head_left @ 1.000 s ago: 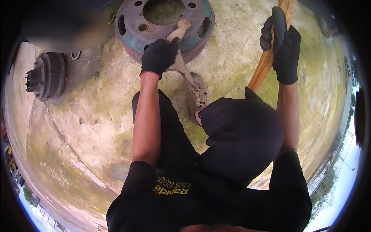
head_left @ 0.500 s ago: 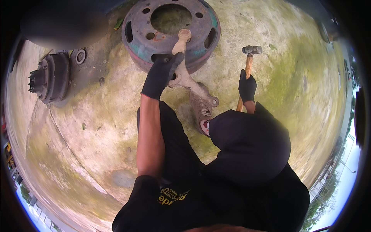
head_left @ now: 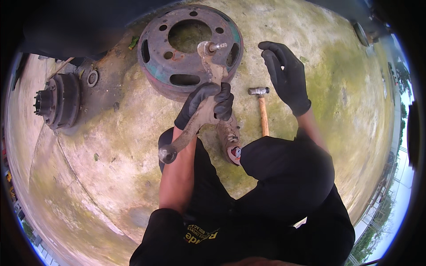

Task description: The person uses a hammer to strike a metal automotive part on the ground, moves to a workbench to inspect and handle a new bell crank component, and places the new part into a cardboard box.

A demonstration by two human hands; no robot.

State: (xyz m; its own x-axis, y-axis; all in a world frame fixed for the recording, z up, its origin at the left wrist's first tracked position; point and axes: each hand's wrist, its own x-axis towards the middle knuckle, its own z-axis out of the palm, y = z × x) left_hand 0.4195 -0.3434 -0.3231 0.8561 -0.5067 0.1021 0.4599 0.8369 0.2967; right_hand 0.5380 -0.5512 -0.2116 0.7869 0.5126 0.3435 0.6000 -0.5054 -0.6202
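Noting first what is obscured: a large dark shape (head_left: 75,26) fills the far left corner, too blurred to identify. A thin rod (head_left: 62,67) emerges from it and runs down toward the finned drum (head_left: 62,102) on the left; the rod's far part is lost in the dark. The middle of the rusty metal arm (head_left: 190,132) is covered by gloved fingers, so its shape there cannot be read in full. Its far end overlaps the wheel (head_left: 182,63) in the view; contact between the two cannot be told. The near end of the hammer (head_left: 263,113) handle is hidden behind the right knee (head_left: 288,173), and the heel of the shoe (head_left: 229,139) is cut off by the same leg.

Left hand (head_left: 206,104), black glove: clamped round the middle of the metal arm, fingers curled over it from the right. The arm slants from a round knob at near left to an eye at the far end, where a short pin (head_left: 218,46) points right. It is held up over the floor (head_left: 111,146), in front of the wheel.

Right hand (head_left: 286,77), same glove: open, fingers extended toward far left, a small gap showing among them; free of any object. The hammer's head lies just left of it, nearer the body. A small ring (head_left: 92,78) lies just beyond the drum.
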